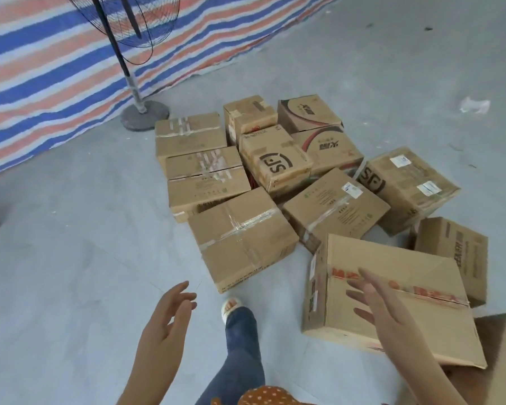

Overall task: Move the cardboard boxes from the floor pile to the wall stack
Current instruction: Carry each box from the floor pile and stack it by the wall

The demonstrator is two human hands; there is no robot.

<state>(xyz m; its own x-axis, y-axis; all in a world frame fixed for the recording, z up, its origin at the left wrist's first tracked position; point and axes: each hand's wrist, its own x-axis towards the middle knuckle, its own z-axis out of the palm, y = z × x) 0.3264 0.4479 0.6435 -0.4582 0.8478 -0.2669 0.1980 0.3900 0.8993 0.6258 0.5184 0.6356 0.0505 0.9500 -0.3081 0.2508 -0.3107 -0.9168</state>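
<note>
Cardboard stock: a pile of cardboard boxes [275,182] lies on the grey floor [70,244], most of them taped shut, several tilted against one another.
Nearest box, right: large box with red tape [392,287], lying flat, its near edge over another brown box [500,361] at the lower right corner.
Nearest box, centre: box with clear tape crossed on top [240,238], just ahead of the person's foot.
Marked boxes: box printed "SF" [278,162] in the middle of the pile; a second with the same mark and white labels [406,185] to its right.
Left hand [167,320]: held over bare floor, fingers spread and relaxed, holding nothing, apart from every box.
Right hand [383,311]: fingers straight and splayed, in front of the red-taped box's top; whether it touches cannot be told.
Foot: white sandal [231,308] and blue jeans leg [240,346] between the two hands.
Backdrop: striped tarpaulin [56,68] in blue, orange and white, hanging at the upper left.
Fixture: standing fan [129,33] on a round base [145,115], just beside the far left of the pile.
</note>
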